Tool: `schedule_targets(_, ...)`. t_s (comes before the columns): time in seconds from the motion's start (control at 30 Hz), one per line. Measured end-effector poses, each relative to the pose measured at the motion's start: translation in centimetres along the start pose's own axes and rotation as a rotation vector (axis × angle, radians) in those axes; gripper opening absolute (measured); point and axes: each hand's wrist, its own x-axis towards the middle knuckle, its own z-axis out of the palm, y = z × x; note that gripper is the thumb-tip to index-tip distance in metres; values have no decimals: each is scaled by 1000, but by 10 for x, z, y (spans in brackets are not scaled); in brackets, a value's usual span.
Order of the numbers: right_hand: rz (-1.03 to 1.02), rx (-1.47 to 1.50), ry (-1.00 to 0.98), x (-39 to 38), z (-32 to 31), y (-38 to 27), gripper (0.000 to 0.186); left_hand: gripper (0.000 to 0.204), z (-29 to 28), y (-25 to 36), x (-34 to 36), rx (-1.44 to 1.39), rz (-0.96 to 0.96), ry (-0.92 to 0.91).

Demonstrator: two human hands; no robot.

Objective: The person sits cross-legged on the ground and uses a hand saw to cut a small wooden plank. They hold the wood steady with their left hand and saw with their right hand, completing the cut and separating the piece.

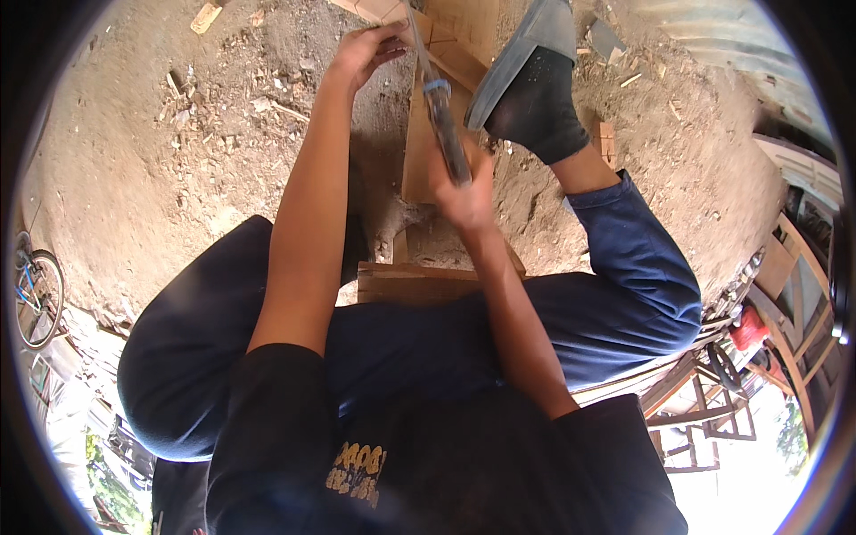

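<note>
My right hand (464, 183) is closed round the dark handle of a hand saw (437, 94), which has a blue band where its narrow blade starts; hand and saw are slightly blurred. The blade runs up to a pale wooden piece (366, 7) at the top. My left hand (367, 55) has its fingers curled at that piece's edge, beside the blade, holding it. A wooden plank (417, 178) lies beneath the saw. My sandalled foot (526, 89) rests just right of the plank, near the blade.
A wooden seat (392, 281) is under me. Wood scraps (205, 18) and shavings lie on the dirt floor (160, 178). A bicycle (40, 294) stands at the left edge. Wooden frames (776, 294) and a red bundle (749, 325) are at the right. Corrugated sheet (695, 27) is at upper right.
</note>
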Motion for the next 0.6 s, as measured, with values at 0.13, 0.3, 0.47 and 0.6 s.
schedule_targets(0.13, -13, -26, 39, -4, 0, 6, 10, 36, 3, 5, -3, 8, -5, -25)
schedule_targets(0.3, 42, 73, 8, 18, 5, -3, 10, 34, -1, 2, -2, -3, 39, -49)
schedule_targets(0.47, -19, -16, 49, -10, -2, 6, 14, 38, 1, 0, -4, 12, -9, -5)
schedule_targets(0.6, 127, 36, 32, 24, 7, -20, 12, 38, -7, -3, 4, -16, 1, -60)
